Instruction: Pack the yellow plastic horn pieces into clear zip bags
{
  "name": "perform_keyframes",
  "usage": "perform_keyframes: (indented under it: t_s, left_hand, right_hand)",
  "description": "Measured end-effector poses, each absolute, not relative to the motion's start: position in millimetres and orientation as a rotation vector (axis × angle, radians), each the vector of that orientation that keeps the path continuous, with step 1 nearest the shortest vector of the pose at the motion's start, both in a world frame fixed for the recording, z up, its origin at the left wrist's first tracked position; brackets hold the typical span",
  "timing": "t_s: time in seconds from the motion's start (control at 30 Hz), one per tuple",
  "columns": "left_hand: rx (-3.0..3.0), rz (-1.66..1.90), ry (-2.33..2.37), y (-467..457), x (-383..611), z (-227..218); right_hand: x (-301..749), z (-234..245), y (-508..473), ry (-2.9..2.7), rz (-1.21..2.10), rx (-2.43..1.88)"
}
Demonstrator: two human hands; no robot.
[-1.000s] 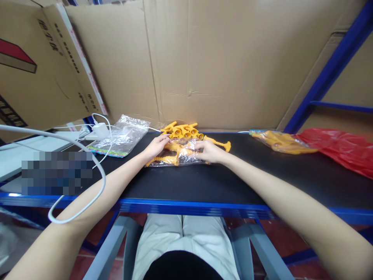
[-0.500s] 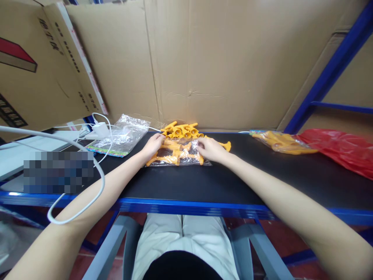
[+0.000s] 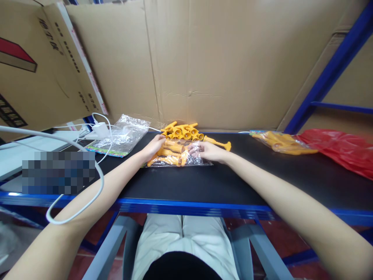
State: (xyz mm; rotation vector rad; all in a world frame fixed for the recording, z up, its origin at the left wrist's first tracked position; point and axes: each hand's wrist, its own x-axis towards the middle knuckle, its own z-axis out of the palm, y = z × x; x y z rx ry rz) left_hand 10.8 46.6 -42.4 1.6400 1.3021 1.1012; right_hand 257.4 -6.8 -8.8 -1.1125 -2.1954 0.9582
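A clear plastic bag [image 3: 178, 157] with several orange toy trumpets inside lies on the black table top [image 3: 204, 179]. My left hand [image 3: 153, 146] grips the bag's left end, fingers curled on it. My right hand [image 3: 207, 151] pinches the bag's right end. Just behind the bag lies a loose pile of orange toy trumpets [image 3: 183, 131], with one longer trumpet [image 3: 218, 143] stretched out to the right of it.
A stack of empty clear bags [image 3: 122, 136] lies at the left, beside a white charger [image 3: 100, 129] and cables. A filled bag of orange toys [image 3: 281, 142] and a red plastic bag [image 3: 340, 149] lie at the right. Cardboard walls stand behind the table.
My right hand slid left along the bag, bunching the trumpets toward the left end. My left hand shifted slightly back and kept hold of the bag.
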Motion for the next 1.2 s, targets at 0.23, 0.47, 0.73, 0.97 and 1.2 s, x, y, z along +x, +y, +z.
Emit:
perform_keyframes:
  t_s: [0.23,0.47,0.73,0.97,1.2]
  left_hand:
    - [1.604,1.054,1.313,46.6,10.1,-44.1]
    - [1.831,1.077,1.388,45.0,10.0,-40.7]
    - [2.019,1.097,1.356,55.1,5.4,-48.0]
    - [1.990,1.081,1.421,50.0,11.0,-46.5]
    - [2.018,1.075,1.410,44.2,11.6,-42.5]
  right_hand:
    - [271.6,-0.7,2.9,-2.341,0.228,-1.380]
    - [307.3,8.9,19.5,-2.202,-0.337,-1.942]
    - [329.3,17.5,24.6,-2.412,-0.004,-2.254]
    - [338.5,44.4,7.6,-2.522,0.488,-1.773]
    - [305.6,38.3,-6.2,-2.631,0.725,-1.434]
